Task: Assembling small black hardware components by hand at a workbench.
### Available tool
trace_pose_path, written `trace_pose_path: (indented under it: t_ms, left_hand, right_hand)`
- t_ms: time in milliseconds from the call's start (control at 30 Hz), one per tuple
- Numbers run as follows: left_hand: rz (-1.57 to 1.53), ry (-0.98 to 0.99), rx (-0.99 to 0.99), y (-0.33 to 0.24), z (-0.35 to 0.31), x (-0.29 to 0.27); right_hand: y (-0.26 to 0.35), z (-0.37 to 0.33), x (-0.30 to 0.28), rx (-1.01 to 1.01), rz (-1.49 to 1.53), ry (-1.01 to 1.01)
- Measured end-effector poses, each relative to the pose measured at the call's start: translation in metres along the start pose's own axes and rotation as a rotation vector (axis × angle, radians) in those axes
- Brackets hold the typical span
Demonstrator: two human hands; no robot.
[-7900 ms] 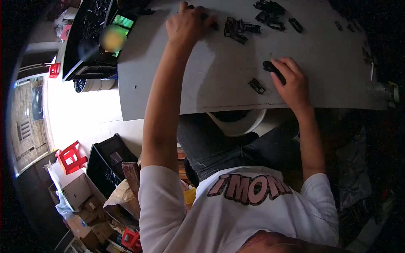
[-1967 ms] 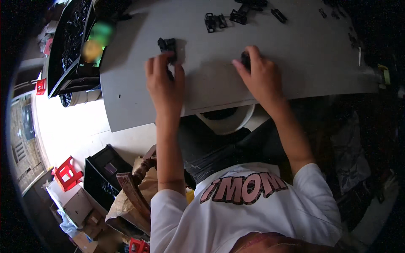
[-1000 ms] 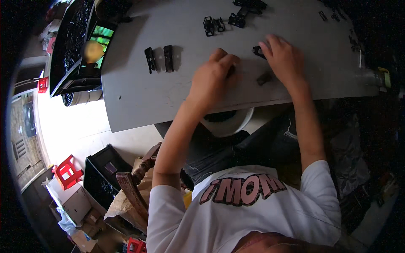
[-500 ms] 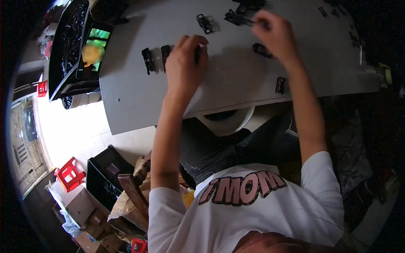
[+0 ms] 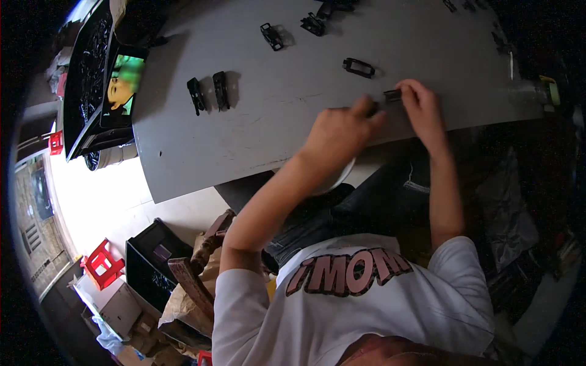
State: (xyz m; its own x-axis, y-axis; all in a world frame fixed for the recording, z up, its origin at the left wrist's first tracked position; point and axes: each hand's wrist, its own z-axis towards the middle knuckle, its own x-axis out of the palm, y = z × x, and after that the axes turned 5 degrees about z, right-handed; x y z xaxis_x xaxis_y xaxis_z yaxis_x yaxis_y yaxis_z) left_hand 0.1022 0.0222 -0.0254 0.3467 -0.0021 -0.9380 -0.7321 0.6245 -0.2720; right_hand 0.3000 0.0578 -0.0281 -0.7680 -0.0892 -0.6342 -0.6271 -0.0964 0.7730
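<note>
Over the near right part of the grey table, my two hands are close together. My right hand [image 5: 422, 110] pinches a small dark part [image 5: 392, 96] between thumb and fingers. My left hand [image 5: 343, 133] is curled and smeared by motion, its fingertips just left of that part. Something dark seems to be at its fingers, but I cannot make out what. Beyond the hands lies a black frame-like plastic part [image 5: 359, 68]. Another slotted black part [image 5: 271, 37] lies farther off, and two slim black parts [image 5: 220, 91] stand side by side on the left.
Several black pieces [image 5: 312, 24] lie at the table's far side, with more at the far right. A screen [image 5: 125, 85] leans by a black bin [image 5: 91, 79] on the left. Below the grey table [image 5: 183, 158] are a black crate [image 5: 155, 250] and a red stool [image 5: 102, 263].
My left hand has swung right, away from the two slim parts. My right hand has come back toward me from the far pieces. The view has shifted slightly.
</note>
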Motion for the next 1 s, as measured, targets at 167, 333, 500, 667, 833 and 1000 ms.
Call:
trace_pose_path:
  t_ms: [167, 333, 500, 667, 833, 1000]
  left_hand:
    - [0.015, -0.034, -0.002, 0.057, -0.032, -0.031]
    - [-0.043, -0.075, -0.023, 0.079, -0.049, -0.051]
    - [0.03, -0.285, -0.444, 0.109, -0.063, -0.062]
    - [0.262, -0.17, -0.775, 0.125, -0.06, -0.071]
    - [0.162, -0.174, -0.744, 0.128, -0.064, -0.07]
    - [0.009, -0.283, -0.704, 0.12, -0.071, -0.066]
  right_hand:
    - [0.042, -0.002, 0.038, -0.026, -0.018, 0.015]
    - [0.054, 0.014, 0.036, -0.178, -0.271, -0.076]
    - [0.034, 0.042, 0.03, -0.383, -0.297, -0.036]
    - [0.039, 0.037, 0.013, -0.47, -0.173, 0.166]
    - [0.051, 0.025, 0.009, -0.7, -0.198, 0.3]
    - [0.058, 0.025, 0.016, -0.757, -0.301, 0.373]
